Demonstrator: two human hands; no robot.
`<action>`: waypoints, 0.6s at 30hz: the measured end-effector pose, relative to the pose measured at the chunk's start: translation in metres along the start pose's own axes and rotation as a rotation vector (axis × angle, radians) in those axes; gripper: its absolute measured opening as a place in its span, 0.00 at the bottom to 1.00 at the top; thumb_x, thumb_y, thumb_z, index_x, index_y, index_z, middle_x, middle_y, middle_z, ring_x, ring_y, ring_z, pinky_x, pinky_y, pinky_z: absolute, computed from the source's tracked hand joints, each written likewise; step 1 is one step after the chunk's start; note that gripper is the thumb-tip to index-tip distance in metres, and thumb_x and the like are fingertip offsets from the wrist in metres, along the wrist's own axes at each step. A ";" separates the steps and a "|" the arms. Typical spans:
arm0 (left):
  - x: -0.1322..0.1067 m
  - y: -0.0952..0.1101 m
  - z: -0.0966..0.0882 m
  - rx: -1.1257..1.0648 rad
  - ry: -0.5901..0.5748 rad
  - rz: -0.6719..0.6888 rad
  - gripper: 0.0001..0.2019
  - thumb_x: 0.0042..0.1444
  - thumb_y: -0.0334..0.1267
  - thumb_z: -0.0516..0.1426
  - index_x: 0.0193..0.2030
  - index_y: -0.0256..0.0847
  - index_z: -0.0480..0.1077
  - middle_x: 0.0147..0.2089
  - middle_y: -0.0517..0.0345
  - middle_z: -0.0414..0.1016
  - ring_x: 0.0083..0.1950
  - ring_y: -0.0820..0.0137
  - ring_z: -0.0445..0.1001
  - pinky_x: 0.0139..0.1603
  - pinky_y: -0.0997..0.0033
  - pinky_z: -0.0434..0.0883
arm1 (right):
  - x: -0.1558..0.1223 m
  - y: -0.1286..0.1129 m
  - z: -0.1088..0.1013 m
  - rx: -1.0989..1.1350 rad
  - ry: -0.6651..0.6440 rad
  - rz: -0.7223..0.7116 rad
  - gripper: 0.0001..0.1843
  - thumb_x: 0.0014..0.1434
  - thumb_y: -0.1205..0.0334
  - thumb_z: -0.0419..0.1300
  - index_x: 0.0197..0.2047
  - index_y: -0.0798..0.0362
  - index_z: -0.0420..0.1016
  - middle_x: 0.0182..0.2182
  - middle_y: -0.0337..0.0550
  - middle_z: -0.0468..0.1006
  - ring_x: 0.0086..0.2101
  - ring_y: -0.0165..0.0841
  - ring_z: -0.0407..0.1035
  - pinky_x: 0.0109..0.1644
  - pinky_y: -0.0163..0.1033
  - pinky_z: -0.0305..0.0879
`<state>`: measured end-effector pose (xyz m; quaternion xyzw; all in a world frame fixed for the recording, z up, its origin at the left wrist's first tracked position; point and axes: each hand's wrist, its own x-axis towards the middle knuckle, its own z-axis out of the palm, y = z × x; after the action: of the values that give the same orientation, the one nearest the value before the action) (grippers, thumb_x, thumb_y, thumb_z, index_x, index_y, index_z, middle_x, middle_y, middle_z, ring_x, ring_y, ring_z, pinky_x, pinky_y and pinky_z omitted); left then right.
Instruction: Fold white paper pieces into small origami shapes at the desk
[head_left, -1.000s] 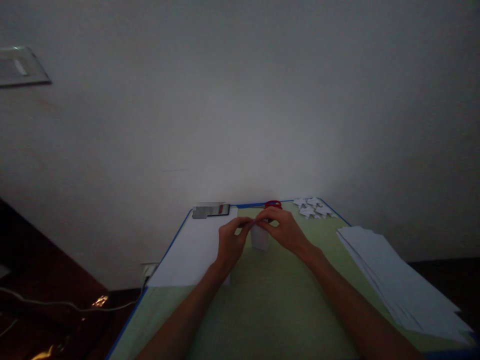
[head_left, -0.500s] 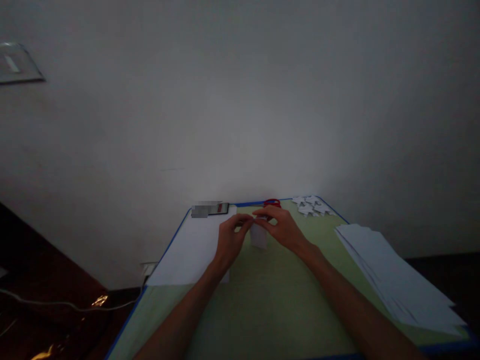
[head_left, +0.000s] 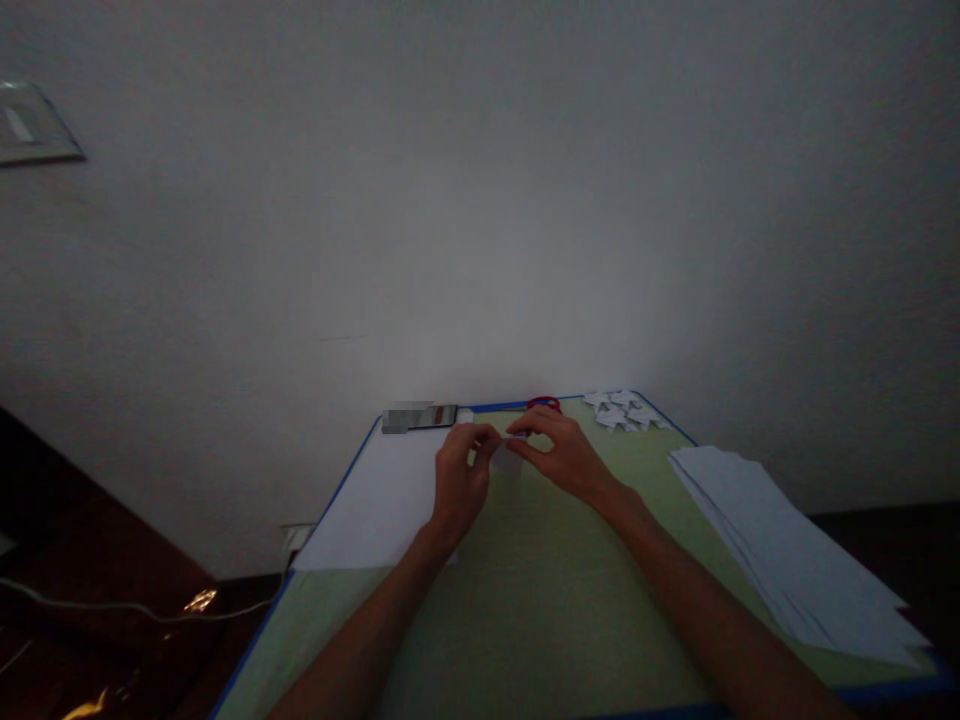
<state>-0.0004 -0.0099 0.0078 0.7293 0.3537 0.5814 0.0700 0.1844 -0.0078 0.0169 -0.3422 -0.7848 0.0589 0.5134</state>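
Between my two hands is a small piece of white paper (head_left: 508, 458), raised over the green tabletop (head_left: 540, 600). My left hand (head_left: 463, 475) pinches its left side between thumb and fingers. From the right, my right hand (head_left: 559, 450) grips the upper part with thumb and forefinger. The fingers cover the paper's top edge, and its exact folds are too blurred to tell. Behind my right hand lie scissors with red handles (head_left: 544, 404), partly hidden.
Folded white paper pieces (head_left: 624, 410) lie at the back right. A stack of white paper (head_left: 787, 550) rests along the right edge. At left are a large white sheet (head_left: 367, 510) and a phone (head_left: 442, 416). The wall (head_left: 480, 200) stands right behind the table.
The small paper has tilted; its lower part hung straight down before and now shows shorter, shifted slightly left. My left hand has turned a little. Both hands stay in nearly the same place.
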 end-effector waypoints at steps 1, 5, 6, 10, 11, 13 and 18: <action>0.000 0.000 0.000 0.010 0.000 0.011 0.04 0.62 0.31 0.60 0.37 0.42 0.73 0.34 0.58 0.76 0.36 0.68 0.74 0.39 0.69 0.70 | 0.000 0.000 -0.001 -0.013 -0.010 -0.008 0.03 0.63 0.66 0.68 0.41 0.50 0.80 0.38 0.42 0.82 0.41 0.36 0.76 0.49 0.43 0.70; 0.001 -0.001 -0.001 0.051 0.006 0.030 0.04 0.62 0.30 0.60 0.37 0.43 0.73 0.34 0.58 0.76 0.37 0.67 0.74 0.39 0.69 0.71 | 0.000 0.000 -0.001 -0.067 -0.019 -0.029 0.01 0.66 0.63 0.66 0.39 0.48 0.80 0.37 0.42 0.81 0.42 0.38 0.74 0.51 0.45 0.68; 0.001 -0.001 -0.001 0.061 0.009 0.033 0.04 0.62 0.30 0.60 0.37 0.43 0.73 0.34 0.58 0.76 0.38 0.66 0.74 0.39 0.68 0.71 | 0.000 0.000 0.000 -0.074 -0.012 -0.029 0.02 0.66 0.62 0.65 0.40 0.48 0.80 0.38 0.43 0.80 0.43 0.38 0.74 0.52 0.46 0.68; 0.000 -0.001 -0.001 0.093 0.015 0.020 0.04 0.62 0.30 0.61 0.38 0.43 0.74 0.36 0.57 0.78 0.39 0.65 0.75 0.40 0.67 0.71 | 0.000 0.000 -0.001 -0.074 0.023 -0.023 0.04 0.67 0.59 0.64 0.40 0.48 0.81 0.41 0.45 0.79 0.45 0.39 0.74 0.52 0.46 0.69; 0.000 -0.001 -0.001 0.101 0.021 0.011 0.04 0.62 0.30 0.61 0.38 0.43 0.74 0.36 0.57 0.78 0.39 0.65 0.75 0.40 0.67 0.71 | 0.000 -0.001 -0.001 -0.071 0.024 -0.023 0.05 0.67 0.58 0.65 0.39 0.48 0.81 0.39 0.45 0.79 0.43 0.39 0.74 0.52 0.46 0.69; -0.001 -0.002 -0.001 0.115 0.029 -0.005 0.03 0.62 0.30 0.62 0.38 0.42 0.74 0.36 0.57 0.78 0.39 0.65 0.75 0.40 0.67 0.71 | 0.001 -0.001 -0.002 -0.066 0.025 -0.021 0.06 0.67 0.58 0.65 0.38 0.48 0.81 0.36 0.43 0.81 0.40 0.39 0.74 0.51 0.46 0.68; 0.000 -0.002 -0.001 0.117 0.037 -0.017 0.03 0.61 0.30 0.63 0.38 0.42 0.75 0.35 0.57 0.78 0.38 0.66 0.75 0.40 0.67 0.71 | 0.001 0.000 -0.005 -0.066 0.063 -0.010 0.09 0.65 0.53 0.67 0.37 0.49 0.82 0.35 0.43 0.83 0.39 0.39 0.76 0.49 0.47 0.68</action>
<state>-0.0027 -0.0086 0.0071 0.7184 0.3943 0.5725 0.0255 0.1881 -0.0085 0.0197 -0.3567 -0.7715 0.0195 0.5265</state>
